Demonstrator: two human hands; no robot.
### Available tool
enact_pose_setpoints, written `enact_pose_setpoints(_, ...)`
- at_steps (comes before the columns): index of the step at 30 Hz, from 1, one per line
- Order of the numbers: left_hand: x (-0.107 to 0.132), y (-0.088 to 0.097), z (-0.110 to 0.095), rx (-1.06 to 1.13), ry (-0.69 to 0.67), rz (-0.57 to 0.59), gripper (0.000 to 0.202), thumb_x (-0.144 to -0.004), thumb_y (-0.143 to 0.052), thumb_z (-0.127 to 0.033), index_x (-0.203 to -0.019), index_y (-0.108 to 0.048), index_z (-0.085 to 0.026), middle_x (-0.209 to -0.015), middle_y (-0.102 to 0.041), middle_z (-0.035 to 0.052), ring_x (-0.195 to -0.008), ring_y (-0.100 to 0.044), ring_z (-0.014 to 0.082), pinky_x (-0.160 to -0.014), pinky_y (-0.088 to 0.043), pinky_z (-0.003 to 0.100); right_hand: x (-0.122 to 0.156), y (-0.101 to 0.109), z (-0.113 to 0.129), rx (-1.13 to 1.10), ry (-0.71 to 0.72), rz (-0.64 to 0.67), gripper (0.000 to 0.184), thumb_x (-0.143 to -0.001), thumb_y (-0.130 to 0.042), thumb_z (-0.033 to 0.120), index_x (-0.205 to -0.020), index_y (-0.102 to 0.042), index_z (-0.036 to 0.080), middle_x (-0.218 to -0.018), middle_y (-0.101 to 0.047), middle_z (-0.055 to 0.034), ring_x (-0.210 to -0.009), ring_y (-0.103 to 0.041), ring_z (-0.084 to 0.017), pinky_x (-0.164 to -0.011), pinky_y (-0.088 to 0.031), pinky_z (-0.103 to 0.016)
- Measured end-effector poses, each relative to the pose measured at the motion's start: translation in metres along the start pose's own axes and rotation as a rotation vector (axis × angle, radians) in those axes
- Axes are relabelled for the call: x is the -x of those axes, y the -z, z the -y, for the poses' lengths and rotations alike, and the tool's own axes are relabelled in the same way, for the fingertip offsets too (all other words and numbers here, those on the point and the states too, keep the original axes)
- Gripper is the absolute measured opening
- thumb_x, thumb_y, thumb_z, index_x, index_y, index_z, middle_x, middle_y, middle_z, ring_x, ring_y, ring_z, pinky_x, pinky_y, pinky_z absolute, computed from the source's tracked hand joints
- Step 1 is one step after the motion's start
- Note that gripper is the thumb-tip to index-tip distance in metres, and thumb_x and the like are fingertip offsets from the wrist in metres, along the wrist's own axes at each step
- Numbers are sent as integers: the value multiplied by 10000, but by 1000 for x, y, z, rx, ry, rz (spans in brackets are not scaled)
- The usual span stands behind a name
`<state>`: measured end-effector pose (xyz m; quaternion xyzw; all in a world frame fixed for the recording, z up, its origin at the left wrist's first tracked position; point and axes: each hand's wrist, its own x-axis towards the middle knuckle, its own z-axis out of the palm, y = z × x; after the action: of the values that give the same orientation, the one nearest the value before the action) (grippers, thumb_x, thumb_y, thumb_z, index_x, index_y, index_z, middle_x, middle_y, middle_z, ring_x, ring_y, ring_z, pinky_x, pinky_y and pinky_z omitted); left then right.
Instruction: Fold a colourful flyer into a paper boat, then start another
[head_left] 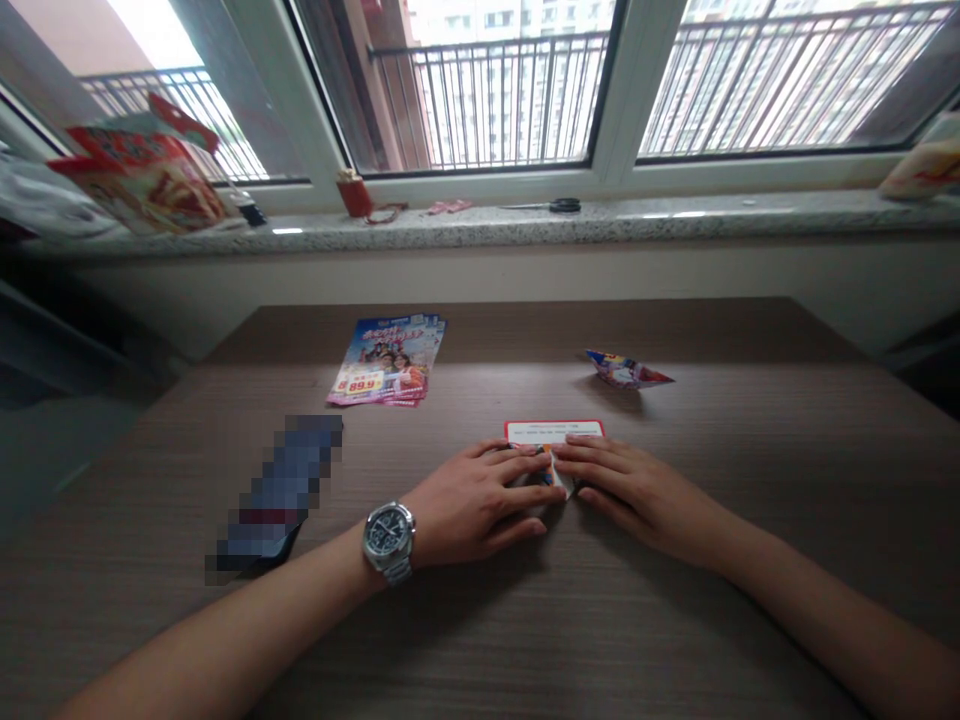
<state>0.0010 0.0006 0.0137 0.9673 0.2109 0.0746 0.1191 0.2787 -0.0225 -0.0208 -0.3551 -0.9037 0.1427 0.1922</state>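
Left hand [472, 505] and right hand [634, 490] pressing close together on a folded red-bordered white paper sheet [553, 432], grip unclear, clamped or merely resting

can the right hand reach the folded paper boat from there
Probably yes. The right hand rests on the red-edged folded paper, and the folded paper boat lies just ahead of it on the wooden table. Nothing stands between them; the hand would only have to lift off that paper.

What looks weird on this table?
A blocky, blurred patch lies on the wooden table beside the left hand. It looks odd because its squares hide whatever is there, so I cannot tell what it is.
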Motion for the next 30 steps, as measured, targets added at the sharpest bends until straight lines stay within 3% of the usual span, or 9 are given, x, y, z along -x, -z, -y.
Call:
enact_pose_setpoints(9, -1, 0, -1, -5, 7, -2, 397, -1028, -469, -457, -1394, -555, -328, -1531, -471, 45, -1385, -476, 253, -1197, -311, 470, -4, -6, 7, -72, -46, -131, 352, -985, -552, 242, -1331, -618, 256, -1327, -678, -96, -1291, -587, -263, -1080, -489, -490)
enact_pose_setpoints(17, 0, -4, -1, 32, 1, -25, 456, -1021, -488, -450, -1465, -481, -344, -1568, -422, 30, -1434, -418, 242, -1217, -300, 447, -4, -11, 5, -54, -60, -207, 273, -949, -614, 246, -1212, -688, 255, -1245, -723, -82, -1229, -634, -262, -1031, -536, -466)
enact_pose_setpoints(23, -3, -2, 2, 100, 19, -14, 398, -1053, -430, -317, -1440, -507, -367, -1545, -458, -12, -1423, -440, 189, -1229, -296, 413, -4, -12, 4, -79, -70, -221, 267, -934, -652, 264, -1196, -705, 261, -1238, -728, -79, -1207, -649, -264, -1022, -547, -458)
enact_pose_setpoints(30, -2, -1, 0, 94, 40, -4, 389, -1059, -406, -328, -1427, -532, -337, -1541, -461, 9, -1427, -430, 208, -1230, -290, 439, -3, -14, 6, -44, -83, -235, 272, -906, -692, 281, -1175, -710, 245, -1248, -722, -87, -1216, -643, -272, -1026, -545, -462)
